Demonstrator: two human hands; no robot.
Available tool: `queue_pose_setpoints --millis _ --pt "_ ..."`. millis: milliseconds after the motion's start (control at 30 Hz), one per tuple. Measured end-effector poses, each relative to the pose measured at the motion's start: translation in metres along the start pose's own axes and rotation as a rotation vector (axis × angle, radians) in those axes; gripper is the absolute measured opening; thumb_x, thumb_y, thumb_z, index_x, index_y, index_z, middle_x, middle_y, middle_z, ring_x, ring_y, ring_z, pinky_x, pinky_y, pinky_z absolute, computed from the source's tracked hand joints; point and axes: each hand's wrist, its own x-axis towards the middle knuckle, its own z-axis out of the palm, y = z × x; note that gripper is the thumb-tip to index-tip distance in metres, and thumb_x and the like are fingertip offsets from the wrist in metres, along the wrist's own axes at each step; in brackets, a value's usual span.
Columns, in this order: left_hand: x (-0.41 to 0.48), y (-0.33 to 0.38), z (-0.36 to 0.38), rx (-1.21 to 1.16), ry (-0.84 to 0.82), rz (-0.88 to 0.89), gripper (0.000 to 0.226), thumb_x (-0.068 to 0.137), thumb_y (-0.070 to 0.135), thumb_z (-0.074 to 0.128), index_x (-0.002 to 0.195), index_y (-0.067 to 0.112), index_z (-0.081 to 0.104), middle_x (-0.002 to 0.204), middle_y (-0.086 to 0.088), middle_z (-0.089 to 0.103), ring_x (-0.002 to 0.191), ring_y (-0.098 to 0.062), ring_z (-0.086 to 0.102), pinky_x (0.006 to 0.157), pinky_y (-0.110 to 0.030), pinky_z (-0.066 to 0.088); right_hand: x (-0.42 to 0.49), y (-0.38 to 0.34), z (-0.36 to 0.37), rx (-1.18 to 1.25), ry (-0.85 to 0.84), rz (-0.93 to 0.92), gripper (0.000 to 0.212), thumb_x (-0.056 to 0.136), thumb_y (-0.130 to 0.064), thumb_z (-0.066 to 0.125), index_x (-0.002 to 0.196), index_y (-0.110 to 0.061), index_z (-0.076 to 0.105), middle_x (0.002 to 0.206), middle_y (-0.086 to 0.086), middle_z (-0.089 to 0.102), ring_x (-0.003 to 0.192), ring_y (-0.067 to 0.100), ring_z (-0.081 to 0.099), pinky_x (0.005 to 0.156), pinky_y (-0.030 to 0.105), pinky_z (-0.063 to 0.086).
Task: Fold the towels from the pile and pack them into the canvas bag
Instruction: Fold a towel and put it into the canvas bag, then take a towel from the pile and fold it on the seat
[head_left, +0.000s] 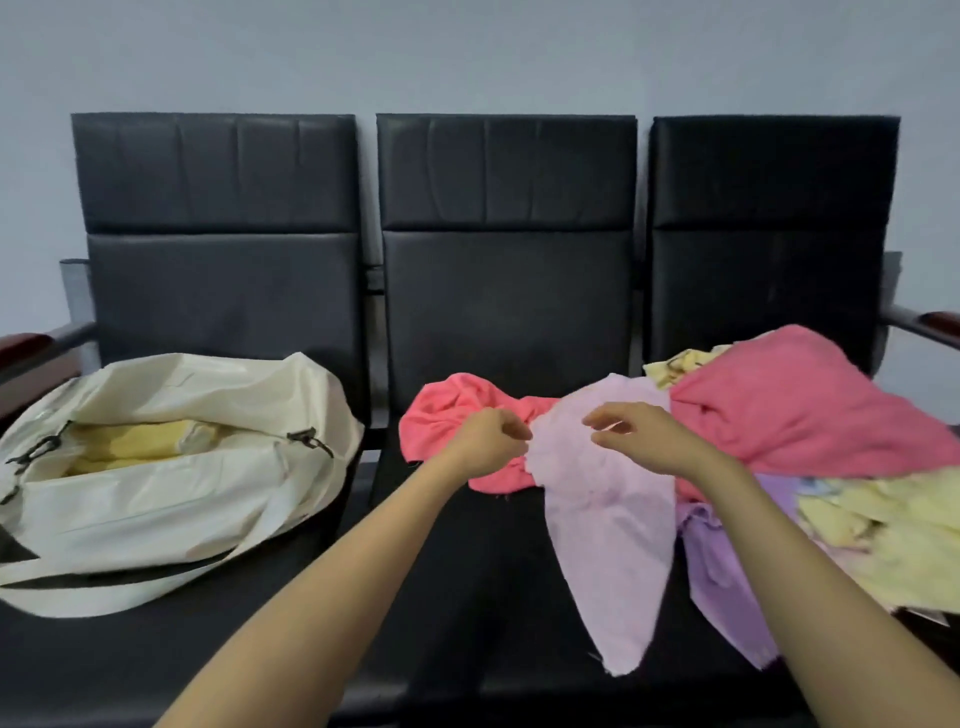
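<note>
Three-seat bench (506, 291), black padded, high-backed, running left, behind and right of the grip; wood-capped metal left armrest (31, 340) and right armrest (930, 325) far outward; pale grey-blue wall (467, 52) beyond.

From my feed: black three-seat surface (467, 582). The bag (156, 519) sits on the left seat, a pink towel (447, 410) is bunched on the middle one with a lilac towel (608, 545) trailing across it, and the pile (810, 415) is on the right.

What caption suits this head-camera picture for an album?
Left hand pinches a pale pink towel, right hand poised above it; canvas bag left, towel pile right, on black seats.
</note>
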Motion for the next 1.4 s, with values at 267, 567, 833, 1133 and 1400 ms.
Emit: queue_pose_setpoints --millis 267,567,833,1133,1400 --pt "0.018 -0.01 0.102 -0.019 -0.156 -0.08 0.036 0.087 0.015 0.066 0.121 0.009 0.061 0.126 -0.005 0.06 0.107 -0.018 0.057 0.081 -0.019 0.042 -0.008 0.082 0.028 -0.08 -0.097 0.19 0.036 0.092 -0.023 0.063 0.127 -0.016 0.058 0.133 0.005 0.054 0.113 0.018 0.053 0.086 0.02 0.038" --pt "0.031 -0.04 0.146 0.343 -0.201 0.058 0.033 0.091 0.025 0.061 0.122 0.013 0.062 0.121 -0.01 0.05 0.115 -0.026 0.046 0.098 -0.034 0.039 0.006 0.095 0.078 -0.357 -0.319 0.164 0.05 0.093 -0.038 0.057 0.138 -0.022 0.043 0.137 0.012 0.038 0.13 0.03 0.034 0.103 0.039 0.034" --pt "0.011 -0.044 0.092 -0.193 0.24 0.042 0.011 0.101 0.02 0.043 0.091 0.015 0.045 0.08 0.006 0.053 0.07 -0.008 0.047 0.058 -0.018 0.036 0.014 0.042 0.084 -0.095 0.1 0.017 0.026 0.099 -0.02 0.045 0.123 -0.02 0.054 0.128 0.006 0.044 0.121 0.025 0.039 0.1 0.039 0.037" --pt "-0.011 -0.046 0.035 -1.084 0.248 -0.23 0.016 0.095 0.011 0.055 0.08 0.005 0.052 0.076 -0.007 0.061 0.073 -0.018 0.062 0.064 -0.03 0.051 0.008 -0.026 0.118 0.52 -0.17 0.011 0.053 0.083 -0.031 0.069 0.122 -0.015 0.038 0.104 -0.006 0.052 0.084 -0.002 0.056 0.065 0.009 0.045" --pt "-0.015 -0.047 0.021 -1.017 0.323 -0.061 0.022 0.094 0.025 0.06 0.08 0.011 0.051 0.088 -0.009 0.061 0.085 -0.021 0.059 0.078 -0.032 0.049 0.012 -0.019 0.093 0.758 0.142 0.276 0.013 0.082 -0.025 0.054 0.09 -0.02 0.063 0.083 0.001 0.061 0.073 0.019 0.053 0.062 0.022 0.043"
